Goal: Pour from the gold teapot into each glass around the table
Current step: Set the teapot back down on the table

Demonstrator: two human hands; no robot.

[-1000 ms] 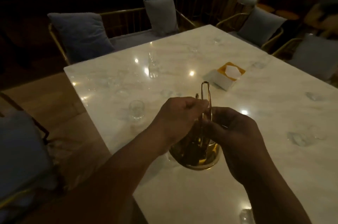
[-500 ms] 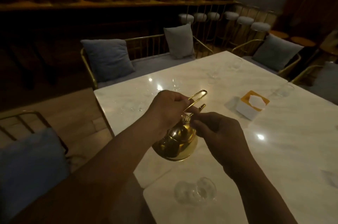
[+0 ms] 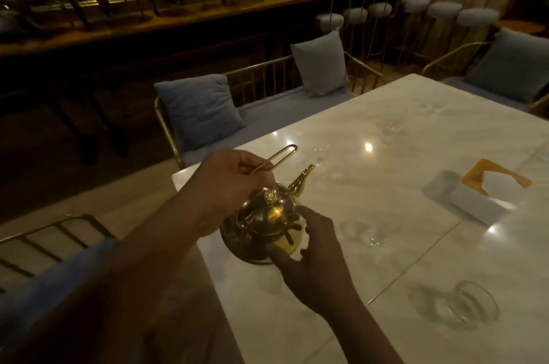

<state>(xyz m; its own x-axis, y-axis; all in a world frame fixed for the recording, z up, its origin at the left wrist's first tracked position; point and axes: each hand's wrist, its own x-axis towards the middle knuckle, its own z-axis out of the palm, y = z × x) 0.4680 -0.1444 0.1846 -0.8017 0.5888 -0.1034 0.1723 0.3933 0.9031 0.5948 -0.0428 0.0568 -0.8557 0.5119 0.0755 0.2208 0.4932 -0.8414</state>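
Holding the gold teapot (image 3: 267, 224) over the near left corner of the marble desk (image 3: 416, 161) - we see the left grip (image 3: 234, 182) curled tight round its looped handle (image 3: 279, 156). Right grip (image 3: 315, 253) is loose, fingers fairly straight, touching the pot's lower right side. Pot is tilted, and its spout (image 3: 301, 181) points up and away toward a far glass (image 3: 322, 156). We can't tell if the base touches the desk. Second glass (image 3: 364, 233) sits just right of the pot; third glass (image 3: 472, 304) is nearer us, right. Tissue box (image 3: 475, 197) is well apart - far right.
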